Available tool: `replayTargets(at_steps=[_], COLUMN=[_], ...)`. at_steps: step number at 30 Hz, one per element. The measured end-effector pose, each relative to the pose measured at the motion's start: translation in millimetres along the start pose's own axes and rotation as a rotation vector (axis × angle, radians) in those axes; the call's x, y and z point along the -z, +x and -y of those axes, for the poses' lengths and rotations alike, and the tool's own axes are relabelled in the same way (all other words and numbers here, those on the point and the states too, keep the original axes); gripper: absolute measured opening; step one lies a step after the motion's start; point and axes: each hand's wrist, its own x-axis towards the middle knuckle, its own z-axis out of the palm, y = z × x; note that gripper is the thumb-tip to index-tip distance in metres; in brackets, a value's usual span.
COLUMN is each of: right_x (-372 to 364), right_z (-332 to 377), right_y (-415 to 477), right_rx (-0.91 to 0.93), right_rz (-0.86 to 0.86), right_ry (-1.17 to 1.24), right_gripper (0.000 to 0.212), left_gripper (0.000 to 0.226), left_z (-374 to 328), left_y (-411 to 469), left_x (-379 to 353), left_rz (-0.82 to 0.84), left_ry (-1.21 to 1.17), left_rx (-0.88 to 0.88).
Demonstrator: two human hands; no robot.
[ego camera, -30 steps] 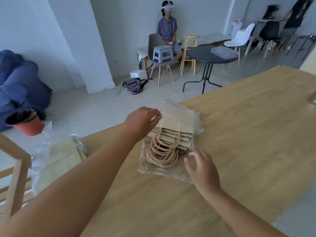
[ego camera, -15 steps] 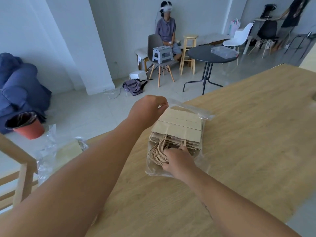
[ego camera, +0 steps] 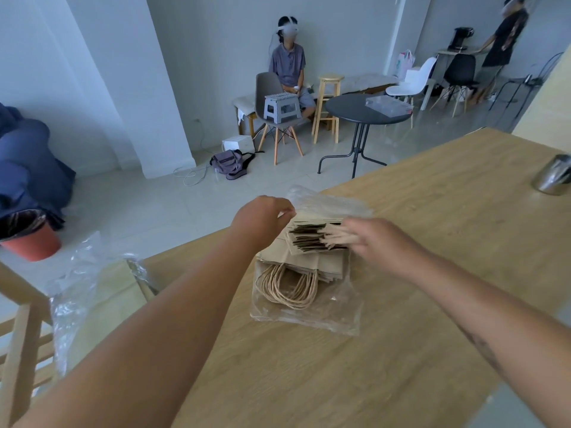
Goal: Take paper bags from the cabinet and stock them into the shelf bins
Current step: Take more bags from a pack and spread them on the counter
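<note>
Since half a second earlier my right hand (ego camera: 375,239) had shifted from handles to far end of paper bags (ego camera: 309,257), fingers blurred, grip untellable; left hand (ego camera: 262,216) pinched plastic wrapper (ego camera: 327,200); stack's long axis ran away from me on bench (ego camera: 432,242).

The bags (ego camera: 304,264) are made of matt tan paper with twisted cord handles (ego camera: 287,288), and are wrapped in a clear, glossy, crinkled plastic sleeve (ego camera: 336,319). The table (ego camera: 432,242) is finished in smooth, matt light wood. The cup (ego camera: 553,177) is of shiny metal.
</note>
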Motion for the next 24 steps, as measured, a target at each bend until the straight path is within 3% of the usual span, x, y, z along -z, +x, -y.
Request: replayTargets(at_steps=[2,5,13,17,20,22,24], right_x=[33,76,154,156,143,131,121], right_z=[-7,-14,-15,-26,-25,-21,-15], right_y=[4,11,14,3,-9,-16,-20], right_rx=[0.01,0.02,0.048,0.052,0.094,0.138,0.194], right_rz=[-0.06,-0.083,0.051,0.212,0.34,0.407,0.456], right_ry=[0.003,0.002,-0.04,0.117,0.167,0.172,0.177], right_gripper=[0.027,0.007,0.016,0.015,0.013,0.011,0.01], left_gripper=[0.023,0.026,0.039,0.035,0.075,0.104,0.117], left_z=[-5,-11,-40,-47,-61,-74,-85], left_y=[-1,-7,-51,-80,-106,-126,-145], left_x=[-9,-24,-73,-98,-96,-83,-63], left_rz=[-0.005,0.014,0.229,0.339,0.376,0.501,0.634], left_ry=[0.013,0.101,0.493,0.282,0.088,0.039,0.065], left_rx=[0.049,0.14,0.235,0.321,0.349,0.421,0.496])
